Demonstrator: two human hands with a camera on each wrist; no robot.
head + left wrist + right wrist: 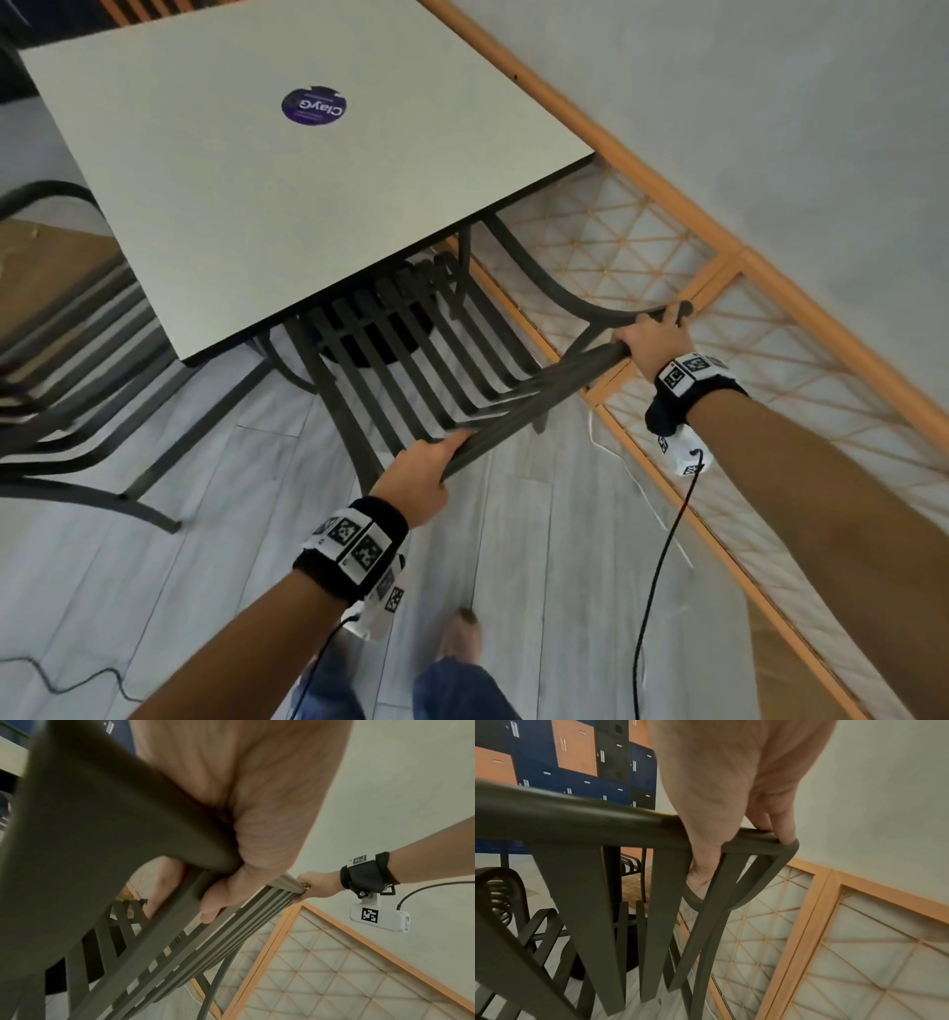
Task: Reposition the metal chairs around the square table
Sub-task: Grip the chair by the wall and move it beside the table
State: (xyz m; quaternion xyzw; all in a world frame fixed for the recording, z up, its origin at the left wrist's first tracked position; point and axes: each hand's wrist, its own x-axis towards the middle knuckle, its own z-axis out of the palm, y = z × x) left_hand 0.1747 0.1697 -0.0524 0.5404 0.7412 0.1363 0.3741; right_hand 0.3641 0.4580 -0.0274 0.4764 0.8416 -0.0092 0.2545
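I hold the chair (411, 354) by its top bar, one end in my left hand (418, 480), the other in my right hand (649, 336), fingers wrapped tight. The bar runs across me. The seat sits part-way under the bench (205, 180), straight ahead.
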